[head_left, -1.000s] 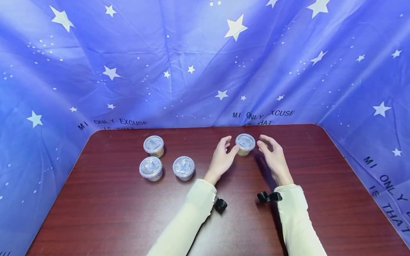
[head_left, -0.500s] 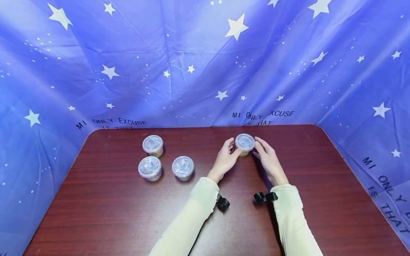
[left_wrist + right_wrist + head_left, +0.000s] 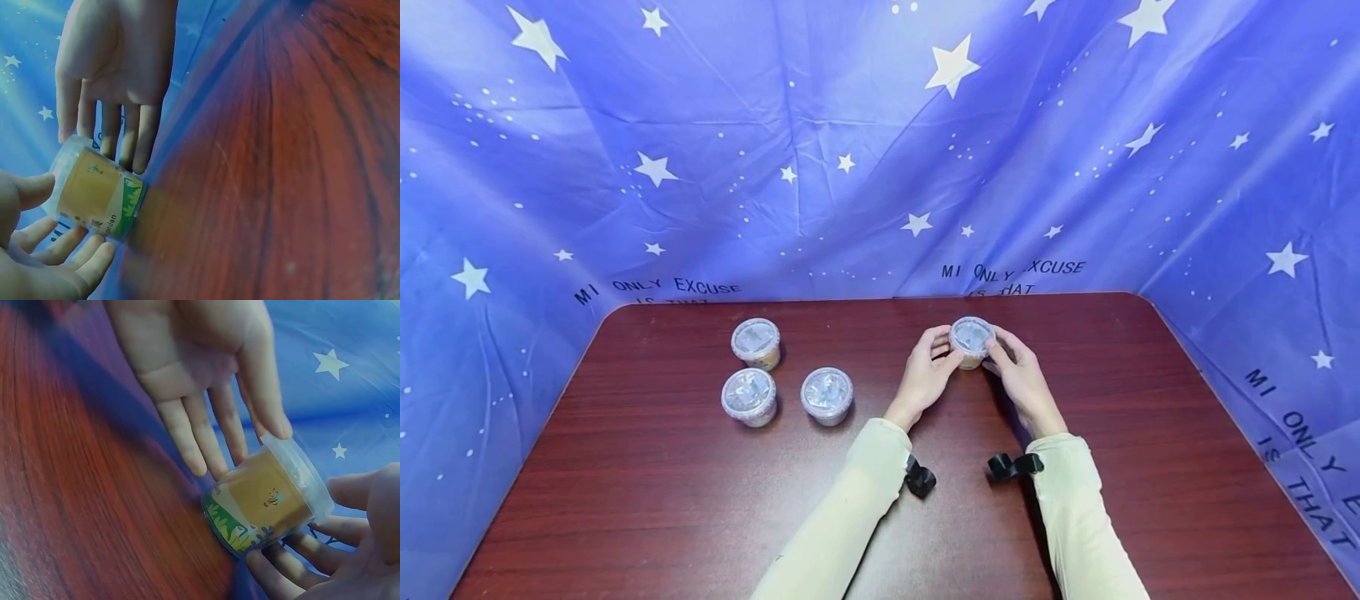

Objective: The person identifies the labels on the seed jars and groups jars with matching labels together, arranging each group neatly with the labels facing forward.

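A small clear plastic tub with a translucent lid stands upright between both hands, near the table's far edge. Its contents look yellow-orange, and the wrist views show a printed green garden label on the tub, with a bee on the tub's side. My left hand holds it from the left, thumb at the front. From the right, my right hand grips it, with its thumb against the lid rim. The far fingers are partly hidden behind the tub. Whether its base is off the table I cannot tell.
Three similar lidded tubs stand on the left: a back one, a front one close before it, and another one to their right. Blue star-printed cloth surrounds the dark red wooden table.
My right hand has moved left to the tub, and its thumb has come onto the lid rim. My left hand has closed in slightly. The tub has hardly moved.
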A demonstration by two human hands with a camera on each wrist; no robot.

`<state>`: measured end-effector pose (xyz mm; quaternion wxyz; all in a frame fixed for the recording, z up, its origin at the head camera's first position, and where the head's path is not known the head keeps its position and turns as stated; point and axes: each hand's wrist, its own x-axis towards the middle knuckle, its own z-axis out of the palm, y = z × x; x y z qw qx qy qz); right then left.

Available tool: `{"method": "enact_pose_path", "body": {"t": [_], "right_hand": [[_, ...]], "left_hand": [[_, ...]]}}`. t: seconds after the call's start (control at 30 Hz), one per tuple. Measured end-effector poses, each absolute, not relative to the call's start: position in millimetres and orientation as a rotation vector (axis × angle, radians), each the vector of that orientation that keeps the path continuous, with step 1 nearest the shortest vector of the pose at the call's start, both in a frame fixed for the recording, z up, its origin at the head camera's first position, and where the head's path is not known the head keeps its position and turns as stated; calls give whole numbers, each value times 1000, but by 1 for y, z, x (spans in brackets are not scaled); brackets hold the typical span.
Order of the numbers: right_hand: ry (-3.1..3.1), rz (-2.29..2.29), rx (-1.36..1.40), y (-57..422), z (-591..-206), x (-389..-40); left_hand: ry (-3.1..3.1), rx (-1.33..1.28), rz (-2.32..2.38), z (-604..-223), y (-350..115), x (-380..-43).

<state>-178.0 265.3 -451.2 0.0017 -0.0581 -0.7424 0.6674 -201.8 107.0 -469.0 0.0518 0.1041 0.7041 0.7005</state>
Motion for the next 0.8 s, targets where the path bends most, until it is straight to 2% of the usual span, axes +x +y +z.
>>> {"method": "enact_pose_path", "body": {"t": [0.47,0.8], "right_hand": [[-2288,2077,-137,256,-434,-166],[-2307,2041,14,250,-421,-147]], "left_hand": [[2107,286,2205,-451,90,-192],[2032,226,2231,-432,72,-172]]}}
